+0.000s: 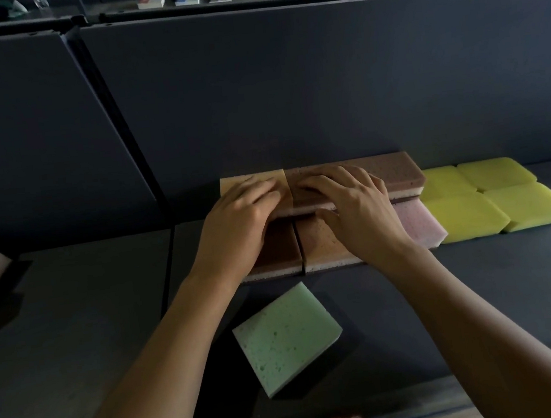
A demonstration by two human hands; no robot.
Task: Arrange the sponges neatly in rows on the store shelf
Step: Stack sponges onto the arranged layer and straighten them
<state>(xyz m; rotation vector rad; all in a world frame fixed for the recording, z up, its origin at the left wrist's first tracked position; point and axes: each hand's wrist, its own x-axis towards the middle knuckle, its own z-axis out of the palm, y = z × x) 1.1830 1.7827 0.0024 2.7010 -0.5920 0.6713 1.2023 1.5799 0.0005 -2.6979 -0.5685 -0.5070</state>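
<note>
Left hand [244, 219]: fingers straight and flat, pressing on tan sponge [247, 180], far row. Right hand [353, 207]: fingers spread on top of brown sponge [390, 171], which touches the tan one's right side; thumb apparently against its near edge, no clear grip. Near row, side by side: dark brown sponge [282, 249], orange-brown sponge [320, 248], pink sponge [420, 223]. Further right: yellow sponges [464, 218], two-by-two block. Green sponge [288, 338]: alone, skewed, near side of dark shelf [482, 288].
</note>
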